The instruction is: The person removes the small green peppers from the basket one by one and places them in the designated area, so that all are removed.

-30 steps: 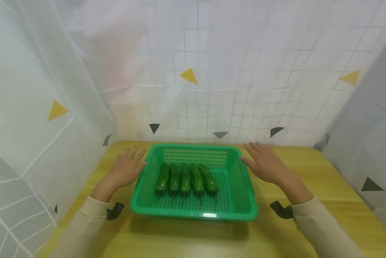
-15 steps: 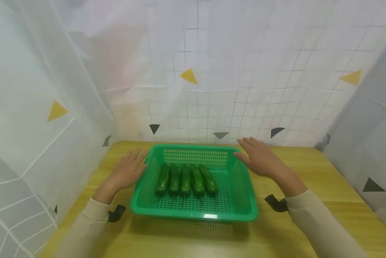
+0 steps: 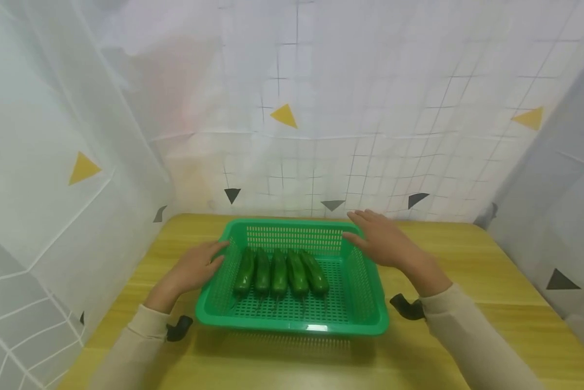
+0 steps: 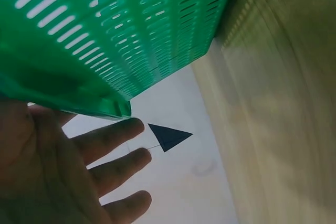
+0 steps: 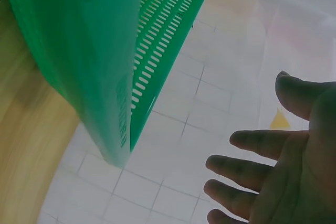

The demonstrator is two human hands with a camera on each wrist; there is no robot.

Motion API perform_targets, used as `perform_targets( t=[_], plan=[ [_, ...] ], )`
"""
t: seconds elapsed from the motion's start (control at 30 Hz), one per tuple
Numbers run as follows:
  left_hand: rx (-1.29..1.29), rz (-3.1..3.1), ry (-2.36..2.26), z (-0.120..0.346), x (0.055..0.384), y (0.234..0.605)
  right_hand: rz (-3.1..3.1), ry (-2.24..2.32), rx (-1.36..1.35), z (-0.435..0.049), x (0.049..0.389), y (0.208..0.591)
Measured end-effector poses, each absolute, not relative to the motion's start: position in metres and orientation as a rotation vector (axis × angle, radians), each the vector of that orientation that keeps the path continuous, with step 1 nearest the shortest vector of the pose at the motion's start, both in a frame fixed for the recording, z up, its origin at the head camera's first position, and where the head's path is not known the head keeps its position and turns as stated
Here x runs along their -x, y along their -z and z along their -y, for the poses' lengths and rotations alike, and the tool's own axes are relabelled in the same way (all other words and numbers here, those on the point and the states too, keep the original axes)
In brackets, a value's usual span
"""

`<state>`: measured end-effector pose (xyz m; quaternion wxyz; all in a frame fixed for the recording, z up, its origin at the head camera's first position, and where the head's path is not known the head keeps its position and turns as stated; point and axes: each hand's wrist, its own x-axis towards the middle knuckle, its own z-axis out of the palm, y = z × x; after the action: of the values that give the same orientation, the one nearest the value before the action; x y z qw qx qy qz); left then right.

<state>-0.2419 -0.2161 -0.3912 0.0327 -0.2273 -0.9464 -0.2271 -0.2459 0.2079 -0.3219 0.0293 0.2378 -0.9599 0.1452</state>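
A green plastic basket (image 3: 292, 326) with slotted walls sits on the wooden table in the head view. Several long green peppers (image 3: 279, 276) lie side by side in its left half, thin stems toward the near side. At the left rim is my left hand (image 3: 192, 268), thumb and fingers reaching over the edge. In the left wrist view the left hand's fingers (image 4: 118, 174) are spread and slightly bent, right at the rim. My right hand (image 3: 384, 238) hovers over the back right corner, fingers extended. The right wrist view shows its fingers (image 5: 241, 174) spread, apart from the basket, holding nothing.
The yellow wooden table (image 3: 448, 254) runs up to a white wall covering (image 3: 321, 81) with grid lines and triangles at the back. Similar coverings stand on the left and right sides. A dark curved piece (image 3: 179, 329) sticks out at each wrist.
My left hand has come in to the right and its fingers have bent over the left rim. My right hand has shifted left, over the back right corner. Basket and peppers stay put.
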Motion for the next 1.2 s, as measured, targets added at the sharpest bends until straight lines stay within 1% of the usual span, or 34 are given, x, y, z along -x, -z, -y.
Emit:
perform_targets(
  t=[0.37, 0.7, 1.03, 1.2],
  plan=[
    [0.665, 2.878, 1.006, 0.221, 0.245, 0.407, 2.945, -0.500, -0.790, -0.197, 0.248, 0.328],
    [0.576, 2.855, 1.355, 0.226, 0.248, 0.418, 2.956, -0.626, -0.829, -0.192, 0.251, 0.320],
    [0.549, 2.758, 1.651, 0.231, 0.248, 0.423, 2.980, -0.739, -0.856, -0.185, 0.253, 0.316],
    [0.516, 2.729, 1.733, 0.233, 0.248, 0.426, 2.986, -0.783, -0.877, -0.180, 0.254, 0.315]
  ],
)
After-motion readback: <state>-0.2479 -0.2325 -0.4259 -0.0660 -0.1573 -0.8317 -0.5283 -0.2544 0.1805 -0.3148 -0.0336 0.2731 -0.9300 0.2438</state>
